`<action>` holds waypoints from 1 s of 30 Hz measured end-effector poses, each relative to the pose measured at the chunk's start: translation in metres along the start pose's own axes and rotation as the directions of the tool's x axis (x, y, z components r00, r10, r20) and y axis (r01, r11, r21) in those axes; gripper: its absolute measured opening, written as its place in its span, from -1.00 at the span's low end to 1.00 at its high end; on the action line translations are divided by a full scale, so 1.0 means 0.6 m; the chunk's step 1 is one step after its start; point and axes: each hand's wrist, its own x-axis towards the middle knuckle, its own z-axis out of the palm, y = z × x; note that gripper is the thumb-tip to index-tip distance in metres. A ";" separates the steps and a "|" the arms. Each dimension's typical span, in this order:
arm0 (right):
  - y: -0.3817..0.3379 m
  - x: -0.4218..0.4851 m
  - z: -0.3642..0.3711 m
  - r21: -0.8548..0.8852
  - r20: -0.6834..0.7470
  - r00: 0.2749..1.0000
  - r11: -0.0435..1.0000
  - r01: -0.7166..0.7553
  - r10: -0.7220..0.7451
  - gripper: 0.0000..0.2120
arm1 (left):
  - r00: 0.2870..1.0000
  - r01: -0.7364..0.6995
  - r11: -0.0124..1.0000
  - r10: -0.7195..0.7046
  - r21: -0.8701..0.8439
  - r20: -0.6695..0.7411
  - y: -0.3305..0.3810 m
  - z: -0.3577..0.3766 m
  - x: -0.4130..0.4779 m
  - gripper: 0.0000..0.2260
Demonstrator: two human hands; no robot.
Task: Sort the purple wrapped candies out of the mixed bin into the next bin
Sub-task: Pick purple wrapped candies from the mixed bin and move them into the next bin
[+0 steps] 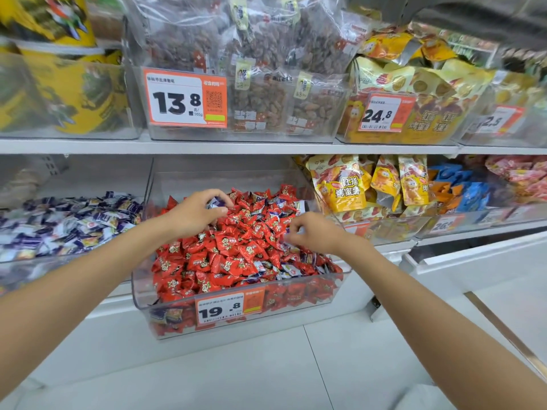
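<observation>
A clear mixed bin (pixel 296 313) on the lower shelf holds mostly red wrapped candies (pixel 225 253) with purple wrapped candies (pixel 291 269) scattered among them, mainly at the right and back. My left hand (pixel 196 213) is over the bin's back left and pinches a purple candy (pixel 213 202) between curled fingers and thumb. My right hand (pixel 313 232) hovers over the right side with fingers curled down onto the pile; what its fingertips hold is hidden. The neighbouring bin (pixel 17 270) on the left is filled with purple and white candies (pixel 71 220).
A price tag reading 19.8 (pixel 229 307) is stuck on the mixed bin's front wall. Bags of yellow snacks (pixel 343 184) fill the bin to the right. The upper shelf (pixel 236 146) carries bins of bagged dried fruit. White floor tiles lie below.
</observation>
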 end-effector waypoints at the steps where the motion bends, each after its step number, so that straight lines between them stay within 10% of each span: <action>1: -0.001 0.001 -0.011 0.035 -0.022 1.000 0.999 -0.008 0.009 -0.71 | 1.000 -0.029 0.999 0.029 0.039 -0.005 0.000 0.000 0.007 -0.91; 7: -0.011 -0.011 0.008 -0.165 0.194 0.979 0.986 -0.026 0.058 -0.61 | 0.990 -0.126 0.985 0.116 0.117 0.085 0.016 0.034 0.082 -0.93; 14: 0.016 0.000 0.034 -0.306 0.126 0.992 0.951 0.039 0.000 -0.66 | 0.992 -0.116 0.857 0.077 0.502 0.098 0.009 0.086 0.186 -0.49; 19: 0.019 0.000 0.042 -0.357 0.101 0.995 0.933 0.037 -0.001 -0.75 | 0.988 -0.146 0.819 0.087 0.555 0.131 -0.003 0.086 0.210 -0.61; 30: 0.009 0.008 0.000 0.190 -0.099 0.994 0.981 -0.025 0.045 -0.80 | 0.972 -0.149 0.898 0.056 0.415 0.228 -0.015 0.011 0.166 -0.83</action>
